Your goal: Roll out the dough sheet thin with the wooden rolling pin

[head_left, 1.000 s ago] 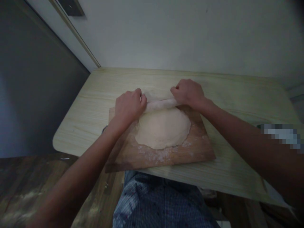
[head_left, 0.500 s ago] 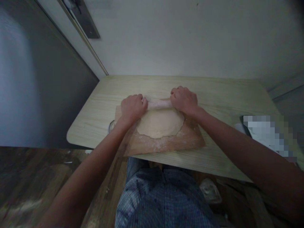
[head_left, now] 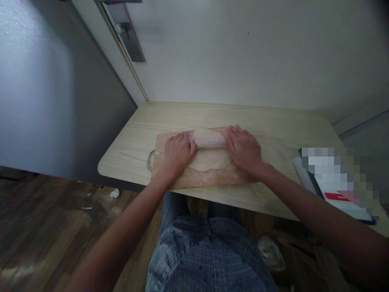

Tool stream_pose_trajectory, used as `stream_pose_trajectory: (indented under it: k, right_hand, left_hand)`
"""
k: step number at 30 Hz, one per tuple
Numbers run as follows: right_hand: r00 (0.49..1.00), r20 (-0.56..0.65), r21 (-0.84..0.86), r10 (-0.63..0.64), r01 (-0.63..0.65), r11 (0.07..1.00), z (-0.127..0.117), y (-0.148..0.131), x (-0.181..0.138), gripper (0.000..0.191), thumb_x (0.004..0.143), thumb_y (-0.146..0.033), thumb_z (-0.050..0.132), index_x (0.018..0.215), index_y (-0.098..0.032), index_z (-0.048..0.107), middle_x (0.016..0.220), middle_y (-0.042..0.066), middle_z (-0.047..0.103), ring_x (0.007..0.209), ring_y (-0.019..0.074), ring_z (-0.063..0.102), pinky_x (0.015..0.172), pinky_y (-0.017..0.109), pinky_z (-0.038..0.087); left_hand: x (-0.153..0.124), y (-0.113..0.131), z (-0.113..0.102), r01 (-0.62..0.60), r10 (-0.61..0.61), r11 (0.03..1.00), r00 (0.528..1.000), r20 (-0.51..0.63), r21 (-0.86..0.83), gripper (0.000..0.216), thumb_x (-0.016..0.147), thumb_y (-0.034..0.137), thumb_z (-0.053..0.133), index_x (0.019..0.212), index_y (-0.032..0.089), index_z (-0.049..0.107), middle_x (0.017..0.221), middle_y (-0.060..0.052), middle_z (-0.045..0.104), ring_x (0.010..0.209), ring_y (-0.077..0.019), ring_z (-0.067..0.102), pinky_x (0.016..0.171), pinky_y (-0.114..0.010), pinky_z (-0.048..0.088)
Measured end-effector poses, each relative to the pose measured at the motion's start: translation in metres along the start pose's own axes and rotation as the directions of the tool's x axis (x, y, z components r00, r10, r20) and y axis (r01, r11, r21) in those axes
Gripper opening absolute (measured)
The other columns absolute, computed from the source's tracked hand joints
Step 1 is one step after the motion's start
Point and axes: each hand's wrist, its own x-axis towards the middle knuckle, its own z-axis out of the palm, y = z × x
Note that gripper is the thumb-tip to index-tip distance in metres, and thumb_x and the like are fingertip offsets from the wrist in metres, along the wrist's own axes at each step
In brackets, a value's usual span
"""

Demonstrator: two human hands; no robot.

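A flat sheet of pale dough (head_left: 210, 163) lies on a floured wooden board (head_left: 199, 181) on the light wooden table (head_left: 170, 117). A floured rolling pin (head_left: 209, 141) lies across the dough's far half. My left hand (head_left: 178, 153) rests on the pin's left end, fingers stretched forward and flat. The pin's right end is under my right hand (head_left: 244, 149), which lies the same way, palm down. Neither hand curls round the pin.
A metal loop (head_left: 149, 160) sticks out at the board's left end. A dark flat thing with blurred paper (head_left: 334, 184) lies at the table's right. A door plate with a knob (head_left: 127, 32) is at the upper left. Scraps (head_left: 114, 193) lie on the wooden floor.
Both hands went from fists gripping the pin at the dough's far edge to flat palms, and the pin rolled towards me onto the dough. The view pulled back and tilted up.
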Motion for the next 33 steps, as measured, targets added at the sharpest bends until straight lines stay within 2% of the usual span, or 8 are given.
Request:
stream_pose_trajectory:
  k: [4,9,14,20,26,33]
  right_hand:
    - [0.999,0.026,-0.004,0.034,-0.034,0.999,-0.003,-0.002,0.006,0.045,0.091,-0.026,0.025,0.118,-0.006,0.055,0.125,0.014,0.055,0.120,0.0229,0.045,0.098,0.036,0.033]
    - [0.994,0.071,-0.028,0.086,-0.084,0.996,-0.006,-0.004,0.019,0.042,0.090,-0.025,0.027,0.115,-0.013,0.058,0.117,0.010,0.061,0.106,0.0223,0.055,0.085,0.034,0.041]
    - [0.991,0.111,-0.067,0.079,-0.071,0.995,-0.001,0.000,0.034,0.043,0.089,-0.024,0.024,0.110,-0.015,0.061,0.109,0.010,0.063,0.096,0.0215,0.058,0.075,0.032,0.042]
    - [0.976,0.213,-0.151,0.037,-0.005,0.989,-0.002,0.004,0.047,0.046,0.089,-0.026,0.022,0.096,-0.012,0.065,0.101,0.012,0.063,0.085,0.0230,0.058,0.063,0.032,0.036]
    - [0.979,0.205,-0.177,-0.005,0.042,0.983,-0.002,0.004,0.053,0.044,0.086,-0.023,0.023,0.092,-0.010,0.065,0.098,0.015,0.062,0.086,0.0237,0.054,0.065,0.033,0.033]
    - [0.985,0.174,-0.121,0.013,0.009,0.993,0.002,0.004,0.057,0.041,0.084,-0.022,0.026,0.091,-0.010,0.064,0.094,0.016,0.062,0.085,0.0245,0.054,0.070,0.036,0.035]
  left_hand:
    - [0.004,0.000,0.003,0.004,-0.003,1.000,1.000,-0.021,0.007,0.039,0.088,0.028,0.025,0.095,0.010,0.059,0.095,-0.012,0.066,0.087,-0.0235,0.059,0.078,-0.035,0.039]
    - [0.013,0.000,0.004,0.022,-0.022,0.999,1.000,-0.010,0.028,0.042,0.090,0.029,0.023,0.091,0.013,0.062,0.091,-0.011,0.066,0.084,-0.0239,0.060,0.074,-0.036,0.039]
    - [0.024,-0.001,0.005,0.051,-0.052,0.998,0.998,0.029,0.041,0.047,0.090,0.030,0.019,0.090,0.014,0.064,0.091,-0.011,0.065,0.081,-0.0242,0.060,0.070,-0.036,0.039]
    - [0.033,-0.003,0.006,0.065,-0.068,0.997,0.995,0.077,0.049,0.049,0.090,0.030,0.020,0.088,0.013,0.065,0.093,-0.012,0.064,0.080,-0.0244,0.060,0.070,-0.036,0.039]
    - [0.037,-0.005,0.003,0.027,-0.035,0.998,0.990,0.137,0.060,0.047,0.090,0.028,0.019,0.090,0.014,0.064,0.094,-0.012,0.063,0.084,-0.0239,0.058,0.072,-0.036,0.039]
    - [0.040,-0.006,0.003,0.035,-0.046,0.997,0.986,0.163,0.072,0.044,0.089,0.028,0.021,0.091,0.014,0.062,0.093,-0.012,0.062,0.086,-0.0251,0.057,0.072,-0.037,0.038]
